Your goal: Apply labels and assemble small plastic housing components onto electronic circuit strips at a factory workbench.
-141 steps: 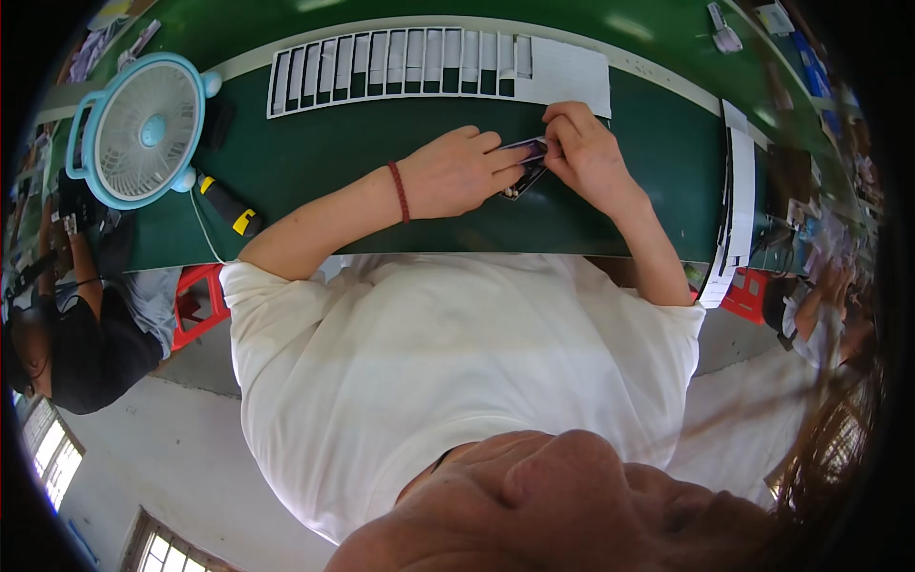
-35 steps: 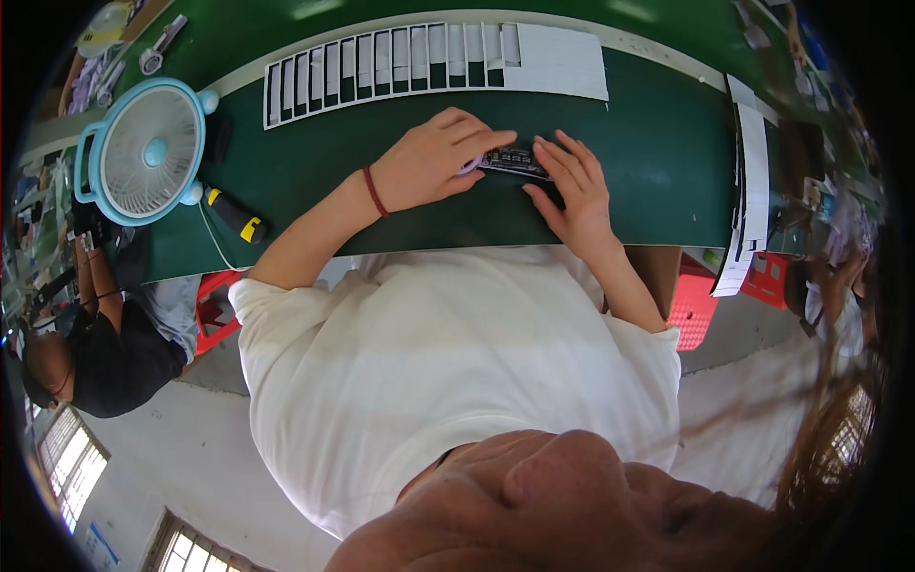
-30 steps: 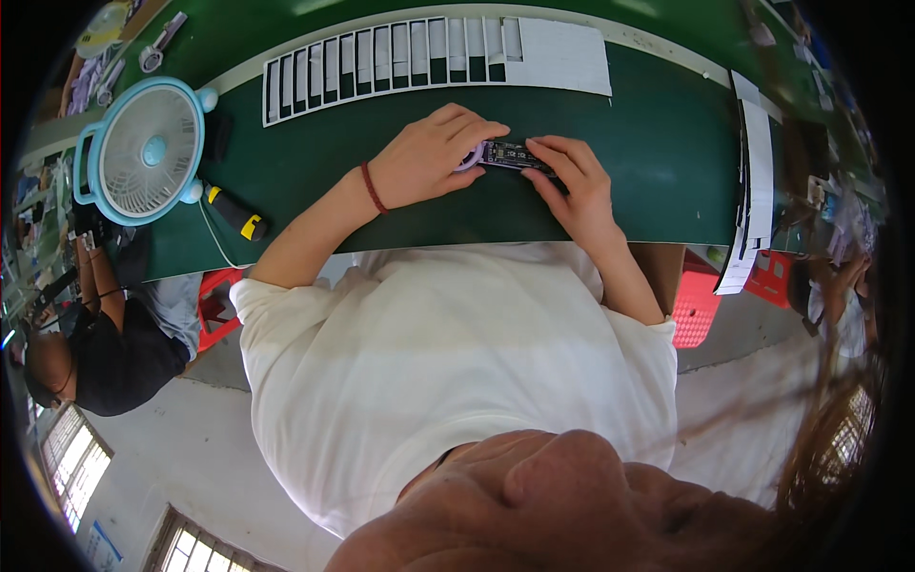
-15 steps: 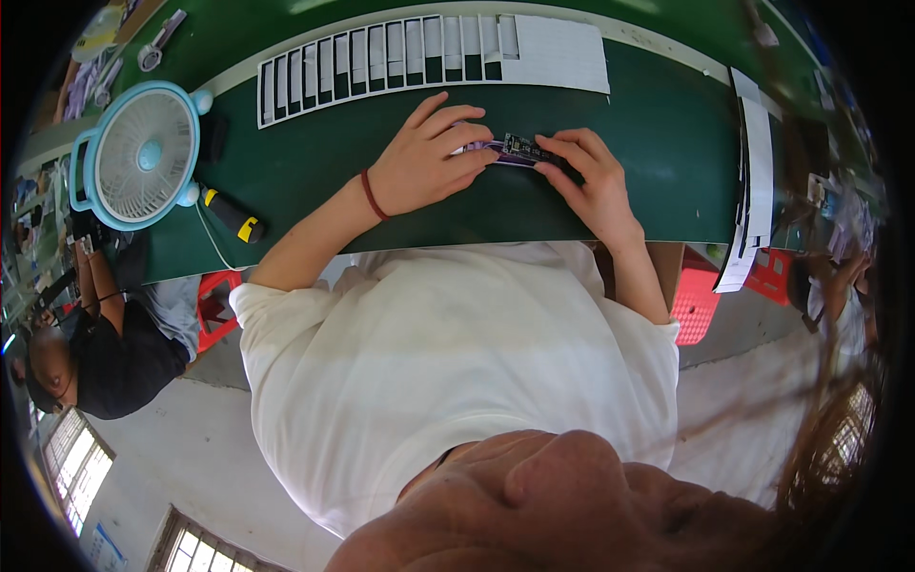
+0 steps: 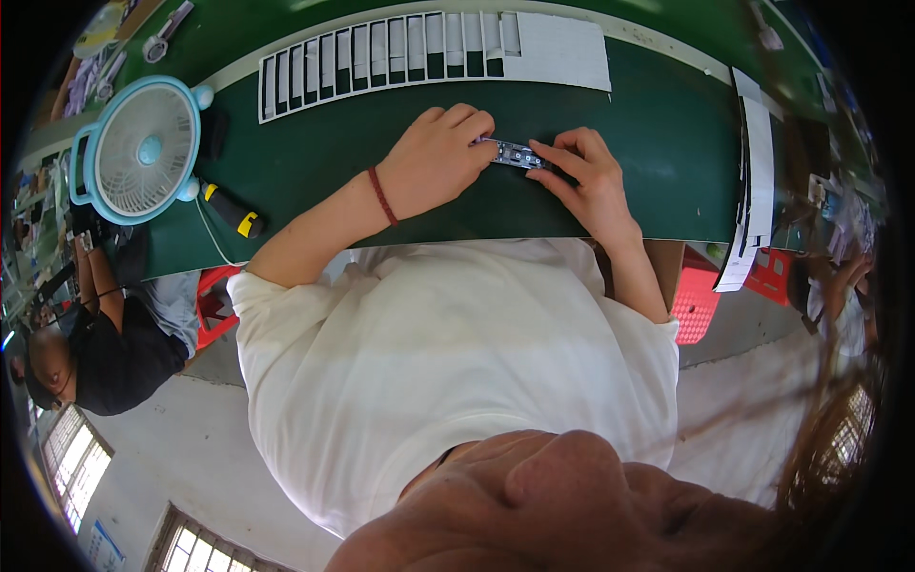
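Observation:
Between my two hands a small dark circuit board [image 5: 517,154] is held above the green work table [image 5: 381,205]. My left hand [image 5: 446,157] is closed at the board's left end, its fingers curled over and hiding that part. A bit of purple shows beside those fingertips; I cannot make out what it belongs to. My right hand [image 5: 586,173] pinches the other end between thumb and fingers. Small light-coloured parts are visible on the board's upper face.
Behind the hands lies a long white divided tray [image 5: 558,55] with a row of slots. A light-blue fan [image 5: 150,153] and a yellow-and-black tool handle [image 5: 233,212] are at left. White sheets [image 5: 756,176] lie at the right edge. Another person [image 5: 114,357] sits to the left.
The board has tipped so its face shows brighter. My left fingers, spread before, have curled in around its left end. My right hand keeps nearly the same place.

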